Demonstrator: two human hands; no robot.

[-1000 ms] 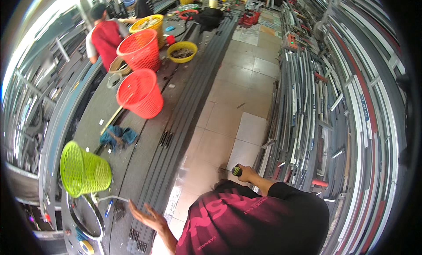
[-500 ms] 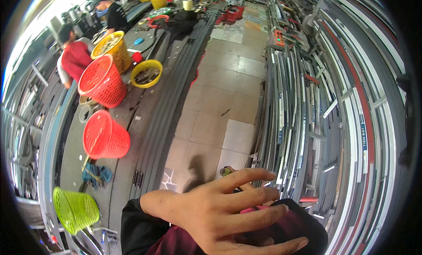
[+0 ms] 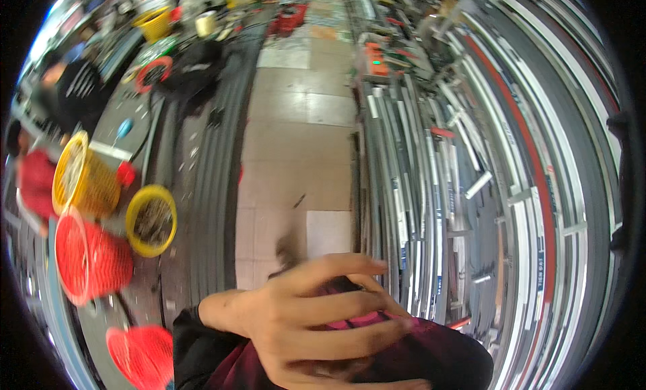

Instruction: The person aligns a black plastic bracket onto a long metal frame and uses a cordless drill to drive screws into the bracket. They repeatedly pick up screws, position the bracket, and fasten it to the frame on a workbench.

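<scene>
My left hand [image 3: 303, 323] reaches in from the lower left out of a black sleeve [image 3: 192, 346]. Its back faces up, and its fingers point right, stretched out and spread, slightly blurred. Nothing shows in its grasp. Beneath its fingers, part of my right hand [image 3: 382, 294] appears beside a dark sleeve [image 3: 464, 356]. The left hand covers most of it, so its grip is hidden. Dark red clothing [image 3: 356, 323] lies behind both hands. The floor walkway [image 3: 296, 141] stretches ahead of them.
Along the left bench [image 3: 175, 282] stand red baskets [image 3: 111, 262], a tall yellow basket [image 3: 101, 191] and a low yellow basket [image 3: 130, 218] with scraps. Two people [image 3: 44, 181] are beyond. Long metal profiles [image 3: 417, 222] are stacked at right, with an orange device [image 3: 375, 59] farther up.
The view has moved forward and turned, bringing the baskets lower and farther left. The green basket has left view. My left hand has shifted slightly left, its fingers still spread.
</scene>
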